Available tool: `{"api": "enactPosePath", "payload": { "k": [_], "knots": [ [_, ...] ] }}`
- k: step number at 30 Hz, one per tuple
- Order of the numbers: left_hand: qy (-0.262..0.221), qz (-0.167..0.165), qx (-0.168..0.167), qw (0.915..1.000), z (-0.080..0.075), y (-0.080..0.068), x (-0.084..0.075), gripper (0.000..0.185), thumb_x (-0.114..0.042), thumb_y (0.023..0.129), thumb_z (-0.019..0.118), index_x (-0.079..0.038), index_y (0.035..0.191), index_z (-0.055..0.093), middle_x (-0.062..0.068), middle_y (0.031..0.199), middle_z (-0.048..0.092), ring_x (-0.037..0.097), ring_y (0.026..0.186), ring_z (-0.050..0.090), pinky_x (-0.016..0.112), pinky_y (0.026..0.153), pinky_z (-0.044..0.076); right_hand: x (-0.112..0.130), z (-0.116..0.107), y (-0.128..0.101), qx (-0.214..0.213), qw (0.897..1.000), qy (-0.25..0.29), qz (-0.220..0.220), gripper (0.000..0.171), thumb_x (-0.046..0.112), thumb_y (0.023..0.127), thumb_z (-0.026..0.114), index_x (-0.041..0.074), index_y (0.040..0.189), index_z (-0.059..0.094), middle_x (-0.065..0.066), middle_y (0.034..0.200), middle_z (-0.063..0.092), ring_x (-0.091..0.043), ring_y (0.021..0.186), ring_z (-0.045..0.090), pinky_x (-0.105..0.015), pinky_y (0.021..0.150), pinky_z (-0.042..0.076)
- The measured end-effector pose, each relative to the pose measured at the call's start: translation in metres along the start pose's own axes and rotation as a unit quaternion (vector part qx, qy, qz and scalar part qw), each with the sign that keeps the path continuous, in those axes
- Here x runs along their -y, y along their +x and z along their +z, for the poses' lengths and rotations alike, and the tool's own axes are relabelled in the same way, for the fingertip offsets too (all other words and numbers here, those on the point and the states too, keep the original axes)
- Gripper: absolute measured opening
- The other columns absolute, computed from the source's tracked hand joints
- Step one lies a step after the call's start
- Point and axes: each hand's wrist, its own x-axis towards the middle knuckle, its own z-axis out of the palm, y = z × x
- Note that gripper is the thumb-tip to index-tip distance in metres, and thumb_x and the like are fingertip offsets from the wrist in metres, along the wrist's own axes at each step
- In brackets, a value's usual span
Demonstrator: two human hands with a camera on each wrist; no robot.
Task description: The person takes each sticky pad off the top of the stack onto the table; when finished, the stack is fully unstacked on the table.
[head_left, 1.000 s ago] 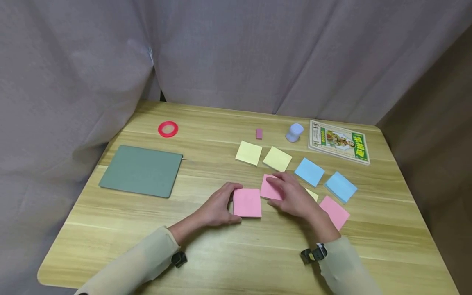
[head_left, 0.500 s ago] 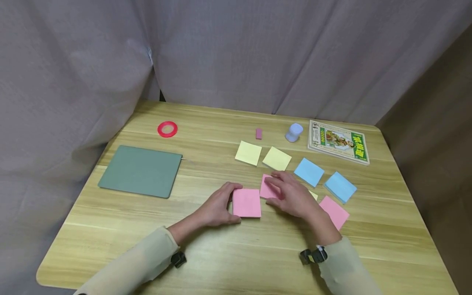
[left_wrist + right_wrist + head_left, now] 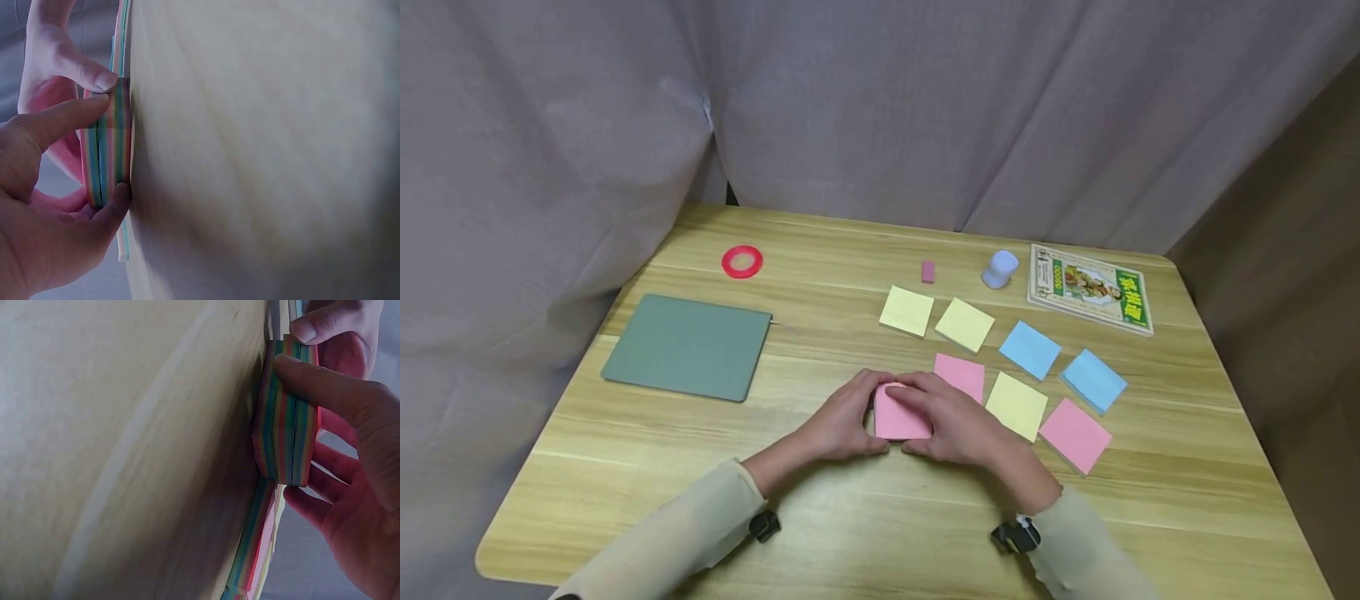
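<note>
Seven loose square paper notes, like the pink one, already lie spread on the wooden counter, and the thick striped sticky-note pad sits near its front, pinched by the left hand and right hand, with many sheets left.

Two long, loose beige fabric sleeves cover both arms down to the wrists. A small black strapped device sits at the left cuff, another black wrist-worn device at the right; hands bare.

Fingers around striped notepad
</note>
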Motion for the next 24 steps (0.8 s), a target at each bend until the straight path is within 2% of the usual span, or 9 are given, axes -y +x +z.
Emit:
{"api": "enactPosePath", "payload": {
  "k": [6,10,13,17,24],
  "knots": [
    [0.011,-0.004,-0.001,0.9999,-0.001,0.001,-0.001,0.091,-0.010,0.063,0.092,-0.006,0.139,0.043,0.005,0.130,0.051,0.018,0.117,0.050,0.036,0.103,0.041,0.001,-0.011,-0.002,0.009,1.000,0.001,0.019,0.070,0.029,0.074,0.085,0.015,0.137,0.058,-0.001,0.137,0.050,-0.017,0.123,0.047,-0.038,0.100,0.043],
    [0.013,-0.007,0.000,0.9999,-0.002,0.002,-0.001,0.091,-0.010,0.063,0.091,-0.004,0.139,0.042,0.007,0.131,0.051,0.019,0.115,0.051,0.036,0.102,0.042,-0.001,-0.036,-0.003,0.023,0.998,0.010,0.050,0.070,0.028,0.072,0.087,0.015,0.135,0.060,-0.003,0.135,0.052,-0.021,0.121,0.049,-0.042,0.099,0.044],
    [0.016,-0.006,-0.001,0.9998,-0.002,0.002,-0.001,0.090,-0.010,0.064,0.091,-0.004,0.139,0.043,0.008,0.130,0.051,0.020,0.115,0.051,0.037,0.102,0.042,-0.006,-0.055,0.007,0.012,0.998,0.007,0.065,0.071,0.029,0.071,0.087,0.014,0.135,0.060,-0.007,0.136,0.052,-0.026,0.121,0.051,-0.046,0.098,0.043],
    [0.013,-0.011,-0.001,0.9998,-0.002,0.001,-0.001,0.089,-0.010,0.063,0.091,-0.005,0.139,0.043,0.007,0.128,0.052,0.019,0.113,0.052,0.036,0.099,0.044,-0.016,-0.065,0.040,-0.014,0.997,0.002,0.078,0.072,0.032,0.074,0.085,0.013,0.138,0.057,-0.010,0.138,0.050,-0.029,0.123,0.049,-0.048,0.100,0.041],
    [0.022,-0.001,-0.003,0.9998,0.000,0.002,0.000,0.089,-0.010,0.063,0.091,-0.003,0.138,0.044,0.007,0.129,0.052,0.020,0.117,0.051,0.038,0.102,0.042,-0.027,-0.046,0.118,-0.020,0.996,0.010,0.087,0.070,0.035,0.079,0.081,0.010,0.139,0.056,-0.010,0.136,0.051,-0.028,0.126,0.046,-0.044,0.104,0.038]
  ]
}}
